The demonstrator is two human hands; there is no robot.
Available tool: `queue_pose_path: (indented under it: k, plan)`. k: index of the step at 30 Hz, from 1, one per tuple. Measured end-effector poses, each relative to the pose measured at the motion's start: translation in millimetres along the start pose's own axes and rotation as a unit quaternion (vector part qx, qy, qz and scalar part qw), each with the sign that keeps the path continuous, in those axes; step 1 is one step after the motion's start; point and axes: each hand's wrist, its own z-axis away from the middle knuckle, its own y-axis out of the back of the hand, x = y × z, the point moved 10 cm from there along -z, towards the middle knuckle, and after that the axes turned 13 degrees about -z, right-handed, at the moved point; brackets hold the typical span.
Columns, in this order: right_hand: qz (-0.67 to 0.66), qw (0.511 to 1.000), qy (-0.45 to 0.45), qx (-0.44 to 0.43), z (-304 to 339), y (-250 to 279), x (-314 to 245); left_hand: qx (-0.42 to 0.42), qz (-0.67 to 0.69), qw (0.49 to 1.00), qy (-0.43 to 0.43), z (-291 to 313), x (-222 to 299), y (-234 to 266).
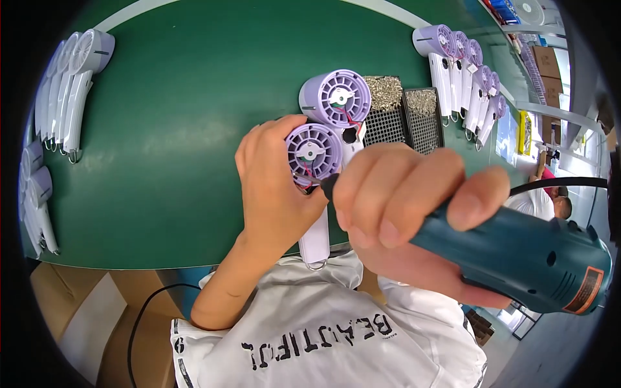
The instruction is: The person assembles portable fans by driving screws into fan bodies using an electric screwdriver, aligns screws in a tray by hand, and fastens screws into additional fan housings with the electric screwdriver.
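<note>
My left hand (275, 178) is wrapped round a small purple-and-white handheld fan (314, 150), its slotted round head facing up and its white handle pointing toward me. In my right hand (404, 194) is a dark teal electric screwdriver (517, 249), gripped near its front end. The bit meets the lower part of the fan head, close to red wires; the exact contact point is too small to make out. Just beyond lies a second fan (336, 97) of the same kind, with red wires showing at its neck.
Two black perforated trays hold small metal screws (383, 92). Rows of similar fans lie at the far right (462, 71) and left (71, 84) of the green table (174, 129). A black cable (556, 183) runs to the right. Another person (543, 204) is at the far right.
</note>
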Motion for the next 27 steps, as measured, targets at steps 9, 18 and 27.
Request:
queue_pose_path:
  k: [9, 18, 27]
  plan:
    - [0.024, 1.000, -0.012, 0.001, 2.4, -2.5, 12.0, 0.002, 0.017, 1.000, 0.015, -0.2, -3.3, 3.0]
    - [0.020, 0.998, -0.032, 0.052, 3.2, 4.1, 14.4, 0.004, 0.018, 1.000, 0.011, -2.1, -1.4, 2.8]
    - [0.017, 0.998, -0.052, 0.014, 9.7, 4.8, 35.1, 0.010, 0.033, 0.999, 0.007, 0.1, -2.6, 3.0]
